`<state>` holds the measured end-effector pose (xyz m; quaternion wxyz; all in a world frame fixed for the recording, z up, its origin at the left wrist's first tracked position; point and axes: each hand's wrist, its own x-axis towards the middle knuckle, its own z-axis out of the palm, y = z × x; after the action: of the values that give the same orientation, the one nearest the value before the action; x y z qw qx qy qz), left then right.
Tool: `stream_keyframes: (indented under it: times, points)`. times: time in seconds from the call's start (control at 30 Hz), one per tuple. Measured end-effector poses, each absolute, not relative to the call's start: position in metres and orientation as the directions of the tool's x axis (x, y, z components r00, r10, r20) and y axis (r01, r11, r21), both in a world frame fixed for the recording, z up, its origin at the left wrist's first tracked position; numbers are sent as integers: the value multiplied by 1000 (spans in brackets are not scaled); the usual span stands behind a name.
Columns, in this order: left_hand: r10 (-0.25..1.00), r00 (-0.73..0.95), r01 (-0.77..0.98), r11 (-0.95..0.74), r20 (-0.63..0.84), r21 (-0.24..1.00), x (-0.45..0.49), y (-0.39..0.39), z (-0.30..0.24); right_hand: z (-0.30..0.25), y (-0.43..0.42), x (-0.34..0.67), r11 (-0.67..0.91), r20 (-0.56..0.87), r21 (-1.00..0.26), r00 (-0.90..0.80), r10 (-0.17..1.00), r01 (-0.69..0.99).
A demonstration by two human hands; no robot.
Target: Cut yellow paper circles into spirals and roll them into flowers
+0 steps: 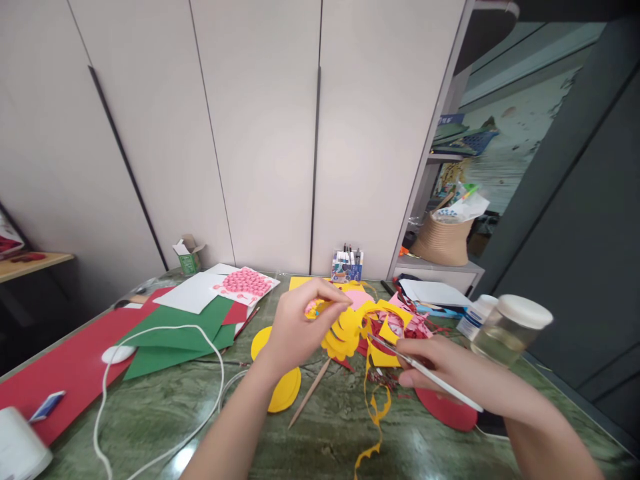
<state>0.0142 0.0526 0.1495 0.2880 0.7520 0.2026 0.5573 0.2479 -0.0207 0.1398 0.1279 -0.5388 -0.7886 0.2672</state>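
My left hand (305,320) is closed in a pinch, thumb and forefinger meeting above the pile of paper; what lies between the fingertips, if anything, is too small to make out. Just below and beyond it are scalloped yellow paper shapes (340,343). In my right hand (440,363) is a slim white-handled tool (440,381), its thin grey tip pointing left toward the yellow paper scraps (390,333). A ragged yellow paper strip (374,417) trails down the tabletop. Yellow paper discs (285,390) and a pointed wooden stick (310,393) lie beside my left forearm.
Green paper sheets (175,347), red paper (60,380) and a white cable (97,413) cover the left side. A lidded jar (510,333), a white bottle (477,317) and a red disc (445,408) are at right. A pen box (347,270) stands behind.
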Motion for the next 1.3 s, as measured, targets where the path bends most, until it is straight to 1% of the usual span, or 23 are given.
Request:
stream_keyframes:
  times: [0.07, 0.13, 0.3, 0.43, 0.63, 0.67, 0.73, 0.8, 0.87, 0.9, 1.0, 1.1, 1.17, 1.23, 1.3]
  points:
    - [688, 199, -91, -696, 698, 712, 15, 55, 149, 141, -21, 247, 271, -92, -562, -385, 918, 781]
    - [750, 142, -131, -633, 646, 763, 15, 58, 150, 143, -22, 246, 275, -99, -557, -391, 915, 784]
    - [865, 152, -132, -462, 479, 877, 11, 65, 155, 145, -24, 245, 280, -83, -555, -388, 918, 783]
    - [882, 192, -115, -414, 429, 903, 10, 73, 154, 143, -25, 247, 278, -76, -563, -384, 920, 778]
    - [872, 227, -43, -435, 433, 899, 12, 77, 149, 140, -25, 248, 298, -81, -522, -394, 916, 799]
    - [862, 244, -3, -458, 445, 889, 13, 76, 148, 141, -24, 247, 293, -86, -518, -390, 917, 804]
    - [825, 295, 147, -537, 481, 831, 12, 72, 149, 142, -24, 245, 280, -100, -513, -381, 919, 811]
    - [780, 371, 332, -619, 505, 712, 11, 69, 150, 143, -24, 244, 274, -107, -511, -377, 920, 815]
    - [748, 450, 448, -662, 488, 601, 10, 67, 150, 142, -23, 244, 273, -105, -515, -377, 920, 812]
    - [739, 480, 472, -671, 472, 571, 9, 66, 150, 142, -23, 244, 273, -104, -519, -376, 921, 810]
    - [728, 533, 494, -681, 431, 540, 9, 65, 149, 141, -23, 245, 272, -104, -514, -374, 922, 813]
    - [709, 553, 497, -703, 438, 509, 10, 63, 148, 142, -22, 244, 274, -101, -502, -370, 923, 820]
    - [689, 530, 492, -724, 494, 483, 12, 61, 148, 143, -22, 244, 271, -87, -504, -361, 929, 820]
    - [656, 477, 489, -751, 585, 444, 14, 59, 148, 143, -22, 244, 271, -62, -510, -349, 935, 816]
    - [591, 398, 514, -777, 701, 363, 16, 59, 147, 143, -22, 245, 281, -21, -510, -338, 941, 813]
